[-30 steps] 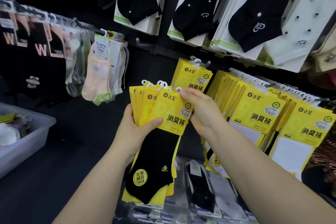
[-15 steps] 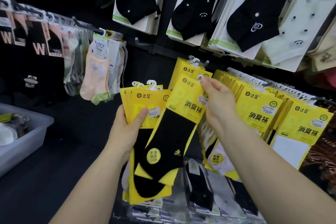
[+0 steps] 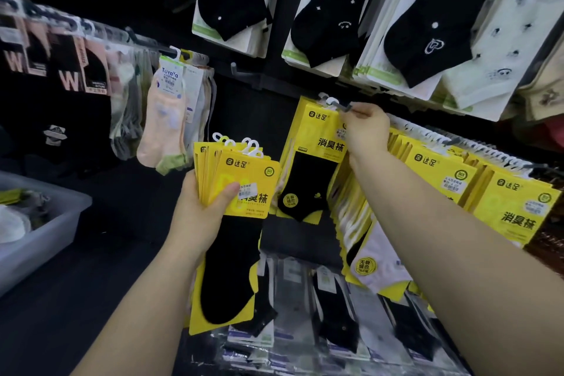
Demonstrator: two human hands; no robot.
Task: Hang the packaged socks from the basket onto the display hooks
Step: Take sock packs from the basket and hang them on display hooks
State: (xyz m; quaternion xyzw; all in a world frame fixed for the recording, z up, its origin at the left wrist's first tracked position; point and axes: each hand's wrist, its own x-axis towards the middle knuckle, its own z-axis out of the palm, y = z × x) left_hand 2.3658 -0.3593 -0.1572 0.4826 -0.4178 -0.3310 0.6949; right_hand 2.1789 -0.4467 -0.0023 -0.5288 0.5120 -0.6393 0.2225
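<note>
1. The stack of packs (image 3: 244, 189) has yellow card headers, smooth with a slight sheen. The sock below them is matt black knitted cloth.
2. The hanger loops (image 3: 251, 146) on top of the stack are glossy white plastic.
3. The hung pack (image 3: 317, 143) is the same smooth yellow card over matt black cloth.
4. The display hook (image 3: 341, 105) looks like dull grey metal wire.
5. The basket (image 3: 45, 241) is smooth, matt grey plastic.
6. The wrapped packs (image 3: 293, 293) in the bottom row are in clear, shiny film.
7. The peach sock (image 3: 161, 131) is soft, fine-knit cloth with a smooth paper label.
8. The backing cards (image 3: 256, 43) above are matt white card.
</note>
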